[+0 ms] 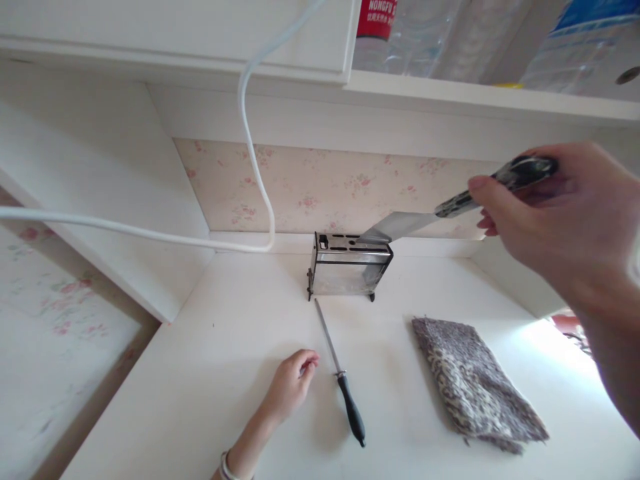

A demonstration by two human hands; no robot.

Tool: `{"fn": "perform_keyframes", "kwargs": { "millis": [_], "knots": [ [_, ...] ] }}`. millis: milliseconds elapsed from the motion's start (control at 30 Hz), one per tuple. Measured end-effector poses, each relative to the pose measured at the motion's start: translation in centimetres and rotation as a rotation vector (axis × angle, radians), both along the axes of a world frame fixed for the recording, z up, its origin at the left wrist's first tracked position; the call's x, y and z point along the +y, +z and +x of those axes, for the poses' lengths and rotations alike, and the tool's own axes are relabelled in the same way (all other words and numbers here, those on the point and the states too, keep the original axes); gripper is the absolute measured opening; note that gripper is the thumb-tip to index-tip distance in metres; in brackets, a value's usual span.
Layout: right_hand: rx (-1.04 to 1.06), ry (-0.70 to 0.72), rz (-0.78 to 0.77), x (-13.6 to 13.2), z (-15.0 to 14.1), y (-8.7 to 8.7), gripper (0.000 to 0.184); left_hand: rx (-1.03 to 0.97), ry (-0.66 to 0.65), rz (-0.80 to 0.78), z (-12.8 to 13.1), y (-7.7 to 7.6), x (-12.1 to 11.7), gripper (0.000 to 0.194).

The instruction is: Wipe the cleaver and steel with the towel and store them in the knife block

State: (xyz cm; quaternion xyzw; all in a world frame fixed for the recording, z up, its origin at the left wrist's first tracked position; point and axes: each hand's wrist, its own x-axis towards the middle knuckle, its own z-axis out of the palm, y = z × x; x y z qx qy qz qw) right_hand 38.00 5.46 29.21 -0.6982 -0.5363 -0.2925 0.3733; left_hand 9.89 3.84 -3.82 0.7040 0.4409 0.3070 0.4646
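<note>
Red bottle label [376, 20], "NONGFU", "饮用天然水" beneath

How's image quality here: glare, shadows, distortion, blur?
Head view: glare washes out the white tabletop toward the right edge; head view: soft, faint shadows around the left hand and along the left side of the gray cloth; head view: wide-angle look, the right hand looming large; head view: upper-right bottles look soft, fine detail hard to judge.
</note>
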Motion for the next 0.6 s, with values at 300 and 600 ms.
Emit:
{"fn": "perform_keyframes", "kwargs": {
  "millis": [300, 600],
  "knots": [
    [0.027, 0.042, -0.074, 1.7, 0.2, -0.4, 0.038, 0.013, -0.012, 0.017, -0.1, 0.8, -0.1, 0.021],
    [-0.009, 0.078, -0.174, 4.3, -0.2, 1.1, 0.037, 0.036, -0.014, 0.006, 0.0, 0.8, 0.0, 0.023]
  ]
}}
